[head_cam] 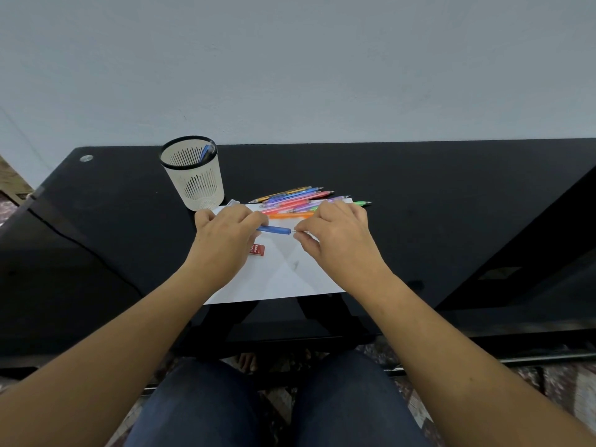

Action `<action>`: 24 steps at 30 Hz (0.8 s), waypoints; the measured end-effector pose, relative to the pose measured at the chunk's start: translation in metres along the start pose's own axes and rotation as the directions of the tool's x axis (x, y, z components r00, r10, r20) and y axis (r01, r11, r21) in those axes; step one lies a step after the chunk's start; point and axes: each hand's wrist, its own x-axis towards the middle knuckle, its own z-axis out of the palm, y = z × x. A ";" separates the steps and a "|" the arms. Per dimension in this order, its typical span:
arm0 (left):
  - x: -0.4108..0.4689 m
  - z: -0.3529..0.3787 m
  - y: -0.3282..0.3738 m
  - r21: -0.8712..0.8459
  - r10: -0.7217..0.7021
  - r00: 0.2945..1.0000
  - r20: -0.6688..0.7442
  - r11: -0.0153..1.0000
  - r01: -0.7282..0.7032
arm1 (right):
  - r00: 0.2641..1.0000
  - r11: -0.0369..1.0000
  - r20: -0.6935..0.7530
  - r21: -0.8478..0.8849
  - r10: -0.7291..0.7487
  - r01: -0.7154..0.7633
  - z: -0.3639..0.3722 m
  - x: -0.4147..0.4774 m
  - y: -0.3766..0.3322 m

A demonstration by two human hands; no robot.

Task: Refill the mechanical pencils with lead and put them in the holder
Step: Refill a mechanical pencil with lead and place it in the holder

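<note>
Your two hands work close together, not touching, over a white rectangular sheet of paper (283, 279) lying flat on a glossy black desk (451, 204). Your left hand (225, 235) curls its fingers round one end of a slim blue plastic mechanical pencil (274, 230), held level just above the paper. Your right hand (335, 233) pinches a thin grey lead (301, 232) between thumb and forefinger at the pencil's other end; whether the lead sits inside the barrel is too fine to tell. Beyond your knuckles, a loose heap of translucent plastic pencils (296, 198) in pink, purple, blue and yellow lies partly on the paper's far edge and partly on the desk, pointed tips to the right. An orange pencil (290, 215) lies nearest your hands, and a green pencil (362, 203) pokes out past your right hand. A small flat red lead case (258, 250) rests on the paper, partly hidden under your left hand. Just beside the paper's far left corner stands a round cream plastic holder (196, 185), upright, slotted, black-rimmed and tapering towards its base; one blue pencil in the holder (205, 152) leans against its right wall. A plain pale grey wall (322, 75) rises behind the desk.
</note>
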 end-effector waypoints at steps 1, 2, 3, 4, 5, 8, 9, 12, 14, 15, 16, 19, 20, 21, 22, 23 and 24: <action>0.000 0.000 0.000 0.002 0.008 1.000 -0.009 1.000 -0.008 | 0.999 0.999 0.038 -0.019 0.036 -0.035 -0.001 0.001 0.000; -0.001 0.001 -0.001 0.007 0.011 1.000 -0.019 1.000 -0.011 | 0.992 0.996 0.100 -0.049 0.075 -0.070 -0.003 0.002 0.001; -0.001 0.001 -0.002 0.016 0.010 1.000 -0.026 1.000 -0.009 | 0.977 0.991 0.174 -0.081 0.119 -0.106 -0.006 0.003 0.002; -0.001 0.001 -0.003 0.028 0.004 1.000 -0.031 1.000 -0.003 | 0.957 0.984 0.238 -0.109 0.166 -0.143 -0.008 0.004 0.005; -0.001 0.002 -0.003 0.042 -0.003 0.999 -0.032 0.999 0.005 | 0.935 0.975 0.287 -0.141 0.206 -0.172 -0.010 0.006 0.008; -0.001 0.002 -0.004 0.093 -0.020 1.000 -0.009 0.995 0.020 | 0.899 0.956 0.354 -0.228 0.257 -0.183 -0.011 0.004 0.015; -0.001 0.003 -0.004 0.103 -0.022 1.000 0.004 0.994 0.022 | 0.895 0.953 0.365 -0.246 0.258 -0.175 -0.010 0.003 0.017; -0.001 0.003 -0.004 0.125 -0.025 0.999 0.039 0.992 0.020 | 0.889 0.954 0.381 -0.251 0.254 -0.165 -0.007 0.000 0.018; -0.002 0.002 -0.003 0.132 -0.027 0.998 0.059 0.991 0.019 | 0.882 0.955 0.397 -0.246 0.255 -0.165 -0.007 0.000 0.018; -0.003 0.002 -0.003 0.132 -0.023 0.998 0.062 0.991 0.015 | 0.880 0.956 0.403 -0.246 0.253 -0.162 -0.007 0.000 0.017; -0.004 0.001 -0.003 0.133 -0.018 0.998 0.062 0.991 0.010 | 0.879 0.956 0.406 -0.247 0.250 -0.158 -0.007 0.000 0.017; -0.006 -0.001 -0.003 0.134 -0.032 0.997 0.071 0.991 0.022 | 0.882 0.957 0.402 -0.245 0.246 -0.155 -0.006 -0.001 0.016; -0.006 -0.001 -0.004 0.126 -0.054 0.996 0.072 0.991 0.045 | 0.884 0.957 0.398 -0.244 0.245 -0.156 -0.006 -0.001 0.016; -0.006 -0.001 -0.004 0.110 -0.084 0.994 0.071 0.991 0.076 | 0.885 0.958 0.396 -0.242 0.244 -0.155 -0.006 -0.001 0.015; -0.005 -0.001 -0.005 0.084 -0.115 0.991 0.070 0.990 0.109 | 0.886 0.958 0.395 -0.241 0.241 -0.153 -0.006 -0.001 0.014; -0.005 0.000 -0.005 0.053 -0.142 0.987 0.070 0.989 0.139 | 0.886 0.959 0.397 -0.240 0.238 -0.150 -0.005 -0.001 0.014; -0.005 0.000 -0.005 0.023 -0.164 0.984 0.066 0.986 0.162 | 0.885 0.959 0.400 -0.240 0.237 -0.149 -0.005 -0.001 0.013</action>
